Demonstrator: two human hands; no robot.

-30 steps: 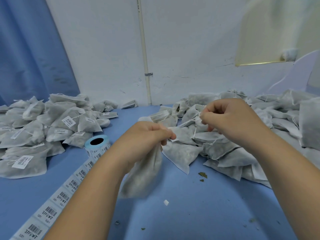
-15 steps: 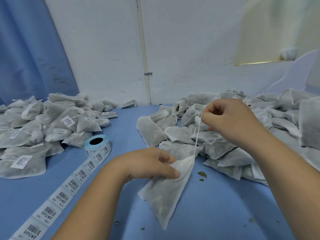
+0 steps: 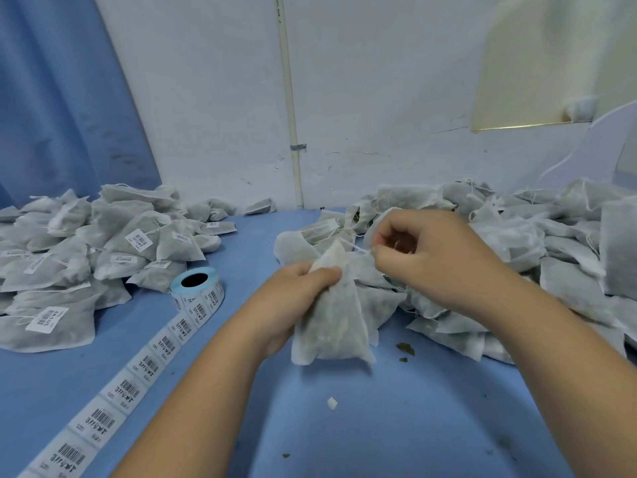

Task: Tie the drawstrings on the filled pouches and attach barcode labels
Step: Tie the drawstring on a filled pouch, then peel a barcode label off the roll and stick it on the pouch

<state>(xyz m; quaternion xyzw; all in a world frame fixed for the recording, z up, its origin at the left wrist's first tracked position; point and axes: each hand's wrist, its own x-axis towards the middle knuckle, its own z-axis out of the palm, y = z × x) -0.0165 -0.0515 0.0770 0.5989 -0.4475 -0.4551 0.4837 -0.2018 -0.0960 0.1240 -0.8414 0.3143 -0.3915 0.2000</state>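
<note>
A filled white mesh pouch (image 3: 332, 326) hangs upright over the middle of the blue table. My left hand (image 3: 293, 298) grips its gathered neck from the left. Just to the upper right, my right hand (image 3: 424, 257) pinches the pouch's thin white drawstring (image 3: 358, 249), which runs taut from the pouch's top to my fingertips. A roll of barcode labels (image 3: 198, 288) stands left of the pouch, its strip (image 3: 131, 384) trailing toward the lower left corner.
A heap of labelled pouches (image 3: 86, 250) lies at the left. A larger heap of unlabelled pouches (image 3: 517, 243) fills the right side behind my right hand. Leaf crumbs (image 3: 405, 350) and a paper scrap (image 3: 331, 403) dot the blue table (image 3: 379, 426). A white wall stands behind.
My left hand has lifted the pouch from a slant to upright and closed round its neck. My right hand has dropped closer, and the drawstring between us is shorter.
</note>
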